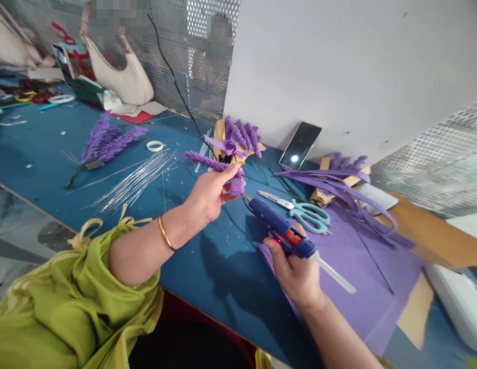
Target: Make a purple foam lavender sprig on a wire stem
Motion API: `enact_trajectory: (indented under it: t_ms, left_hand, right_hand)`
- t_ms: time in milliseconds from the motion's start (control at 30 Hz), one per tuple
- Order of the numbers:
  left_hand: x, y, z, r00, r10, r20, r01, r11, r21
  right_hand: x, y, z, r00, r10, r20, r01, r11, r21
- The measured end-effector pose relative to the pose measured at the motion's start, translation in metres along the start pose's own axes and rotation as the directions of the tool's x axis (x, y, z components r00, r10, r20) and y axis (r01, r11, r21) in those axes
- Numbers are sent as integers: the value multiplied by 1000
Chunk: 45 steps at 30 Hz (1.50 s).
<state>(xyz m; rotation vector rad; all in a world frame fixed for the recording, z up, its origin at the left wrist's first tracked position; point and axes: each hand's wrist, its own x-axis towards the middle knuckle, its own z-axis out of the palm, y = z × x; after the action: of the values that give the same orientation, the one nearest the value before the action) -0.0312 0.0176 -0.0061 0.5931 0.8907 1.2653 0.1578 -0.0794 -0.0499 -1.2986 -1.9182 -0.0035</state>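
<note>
My left hand [213, 192] pinches a purple lavender stem [203, 159], whose fringed spike points left past my thumb. A loose purple strip [237, 184] hangs from the stem below my fingertips. My right hand [296, 266] is wrapped round a blue hot glue gun [275, 220], with a clear glue stick [336, 274] jutting from its rear. The gun's nozzle is close to the purple strip; whether they touch I cannot tell. Light-blue-handled scissors [310, 215] lie open just beyond the gun.
Finished lavender sprigs [107, 141] and silver wires [134, 182] lie left, near a tape roll [154, 146]. Behind are a bundle of purple spikes [244, 136] and a leaning phone [300, 145]. Purple strips [338, 182] and a purple sheet [350, 287] are at right.
</note>
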Motion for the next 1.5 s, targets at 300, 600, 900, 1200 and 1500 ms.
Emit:
enact_trajectory:
  t_ms: [300, 600, 900, 1200, 1500]
  left_hand:
    - [-2, 2, 1, 1000, -14, -17, 14, 1000, 4]
    - [-2, 2, 1, 999, -27, -32, 26, 1000, -8]
    - [-2, 5, 2, 998, -33, -44, 32, 999, -29]
    - [0, 7, 0, 998, -40, -54, 37, 998, -52]
    - [-6, 11, 0, 1000, -10, -1, 10, 1000, 2]
  right_hand:
    - [-1, -2, -3, 1000, -1, 9, 1, 999, -35]
    - [0, -2, -3, 1000, -18, 4, 19, 999, -51]
    - [1, -1, -2, 999, -46, -2, 46, 996, -78]
    - [1, 1, 3, 992, 120, 33, -120, 993, 5]
    - [10, 19, 17, 585, 682, 439, -782, 329, 530]
